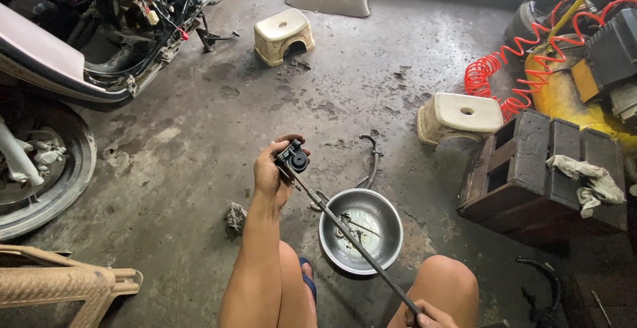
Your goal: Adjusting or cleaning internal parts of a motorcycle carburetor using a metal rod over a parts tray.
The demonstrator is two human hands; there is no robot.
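Your left hand (271,174) was closed around a small black fitting (292,159), held above the concrete floor (199,129). A thin metal rod (352,238) ran from that fitting diagonally down and toward your right side, its long axis passing over the steel bowl (361,230). Your right hand (431,316) gripped the rod's lower end near your right knee; it was cut by the frame edge, so how tightly it closed could not be told. The left hand was nearer the fitting. Count: one rod, one fitting, one bowl, two pale plastic stools (284,35).
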